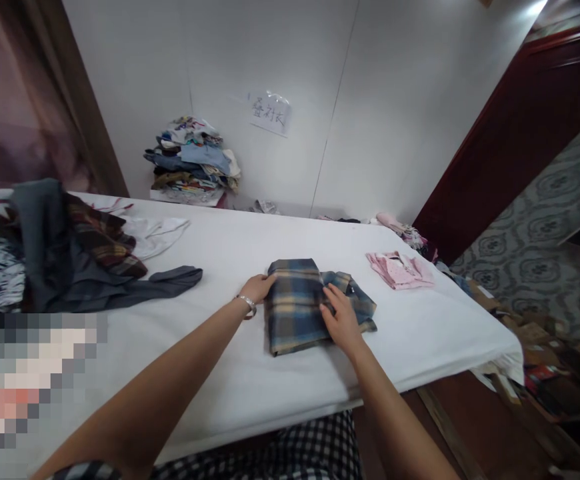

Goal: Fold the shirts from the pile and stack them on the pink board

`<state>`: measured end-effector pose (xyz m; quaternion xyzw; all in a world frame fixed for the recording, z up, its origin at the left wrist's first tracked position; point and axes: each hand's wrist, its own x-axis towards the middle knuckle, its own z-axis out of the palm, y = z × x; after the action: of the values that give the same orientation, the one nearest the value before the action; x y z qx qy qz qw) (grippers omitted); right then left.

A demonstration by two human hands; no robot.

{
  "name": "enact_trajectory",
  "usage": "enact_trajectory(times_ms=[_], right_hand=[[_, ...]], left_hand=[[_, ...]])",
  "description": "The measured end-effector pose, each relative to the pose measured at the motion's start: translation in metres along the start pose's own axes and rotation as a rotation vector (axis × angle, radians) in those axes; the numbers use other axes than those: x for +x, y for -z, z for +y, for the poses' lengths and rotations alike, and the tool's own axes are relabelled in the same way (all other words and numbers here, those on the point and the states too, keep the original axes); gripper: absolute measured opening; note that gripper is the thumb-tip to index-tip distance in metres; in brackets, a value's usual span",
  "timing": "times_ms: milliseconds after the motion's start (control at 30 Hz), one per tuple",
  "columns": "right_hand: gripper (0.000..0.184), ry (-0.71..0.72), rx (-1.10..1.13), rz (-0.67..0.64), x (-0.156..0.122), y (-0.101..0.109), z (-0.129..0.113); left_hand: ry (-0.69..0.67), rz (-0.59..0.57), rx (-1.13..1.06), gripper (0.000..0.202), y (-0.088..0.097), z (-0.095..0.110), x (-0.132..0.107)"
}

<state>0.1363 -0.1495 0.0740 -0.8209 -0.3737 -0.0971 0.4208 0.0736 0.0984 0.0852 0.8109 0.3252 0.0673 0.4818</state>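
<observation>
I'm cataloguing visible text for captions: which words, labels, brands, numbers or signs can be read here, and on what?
"叠衬衣": handwritten on the white paper sign on the wall.
Red item at lower right: any print is too small and blurred to read.
Stacked clothes: no lettering legible.
Plaid shirt: no readable text.

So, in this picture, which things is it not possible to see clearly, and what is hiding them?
All in the head view:
Underside of the plaid shirt: hidden, facing the white cloth.
Left hand: too small to tell whether its fingers pinch the shirt or only rest on it.
Heap of clothes: cut off by the left edge.
Bottom left corner: covered by pixel blocks.
Person's checked clothing: cut off by the bottom edge.
</observation>
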Motion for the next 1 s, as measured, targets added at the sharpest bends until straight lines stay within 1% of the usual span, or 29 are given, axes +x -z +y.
enact_trajectory(times_ms=[33,100,167,200,267,333,367,500,600,700,800,900,1000], right_hand=[[0.045,0.075,-0.023,-0.042,-0.005,0.003,-0.007],[0.046,0.150,-0.056,-0.205,-0.014,0.006,-0.018],[0.047,0.134,-0.094,-0.380,-0.021,0.006,-0.021],[0.047,0.110,-0.111,-0.439,-0.024,0.005,-0.020],[0.047,0.066,-0.123,-0.487,-0.028,0.002,-0.016],[0.047,0.047,-0.108,-0.490,-0.031,0.000,-0.010],[0.047,0.046,-0.097,-0.488,-0.032,0.000,-0.008],[0.045,0.063,-0.080,-0.483,-0.035,0.000,-0.004],[0.043,0.066,-0.085,-0.486,-0.035,0.001,-0.004],[0.042,0.061,-0.079,-0.480,-0.034,0.000,-0.004],[0.042,0.076,-0.046,-0.462,-0.035,-0.001,-0.001],[0.042,0.083,0.007,-0.384,-0.041,0.001,0.004],[0.043,0.008,0.057,-0.231,-0.056,0.006,0.011]], left_hand=[[-0.004,0.014,-0.006,0.052,0.000,0.003,0.007],[-0.020,0.049,-0.014,0.046,-0.001,0.007,0.021],[-0.047,0.074,-0.024,0.041,-0.002,0.009,0.033],[-0.061,0.077,-0.029,0.038,-0.002,0.010,0.037],[-0.084,0.066,-0.028,0.029,0.000,0.010,0.044],[-0.099,0.056,-0.015,0.022,0.003,0.014,0.049],[-0.112,0.055,-0.007,0.022,0.006,0.017,0.052],[-0.209,0.060,0.027,0.027,0.017,0.032,0.066],[-0.239,0.048,0.098,0.021,0.020,0.031,0.077],[-0.186,0.039,0.182,0.017,0.019,0.018,0.081],[-0.132,0.062,0.211,0.016,0.020,0.009,0.080],[-0.059,0.062,0.195,0.032,0.027,0.009,0.074],[0.020,-0.007,0.183,0.050,0.033,0.013,0.065]])
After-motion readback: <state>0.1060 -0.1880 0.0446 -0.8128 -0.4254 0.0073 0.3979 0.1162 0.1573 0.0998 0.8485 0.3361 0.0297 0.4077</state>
